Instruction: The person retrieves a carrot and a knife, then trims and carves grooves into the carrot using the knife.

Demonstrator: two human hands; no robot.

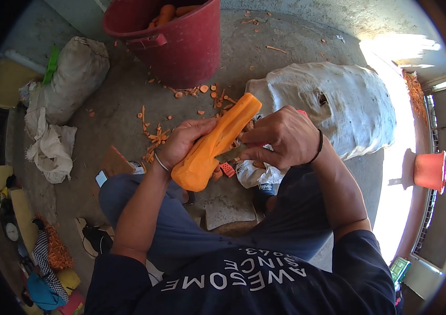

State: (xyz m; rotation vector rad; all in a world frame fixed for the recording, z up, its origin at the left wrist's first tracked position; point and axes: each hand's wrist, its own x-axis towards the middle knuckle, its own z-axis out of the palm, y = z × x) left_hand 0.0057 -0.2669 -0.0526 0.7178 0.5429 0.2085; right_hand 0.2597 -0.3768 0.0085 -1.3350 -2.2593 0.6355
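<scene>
A large peeled carrot [218,144] is tilted across the middle of the view, thick end towards my lap. My left hand [187,140] is closed around its left side. In my right hand [283,137] is a knife [231,154], its short blade touching the carrot's right side near the thick end. Part of a reddish handle shows between the fingers, and the rest is hidden. Below both hands, carrot peels and cut ends [157,137] lie scattered on the concrete floor.
A red tub [181,52] holding carrots stands ahead. To the right lies a big, full whitish sack [328,105]. Another full sack [78,73] leans at the left, near a crumpled sack [52,155]. A red bucket [429,171] is at the far right.
</scene>
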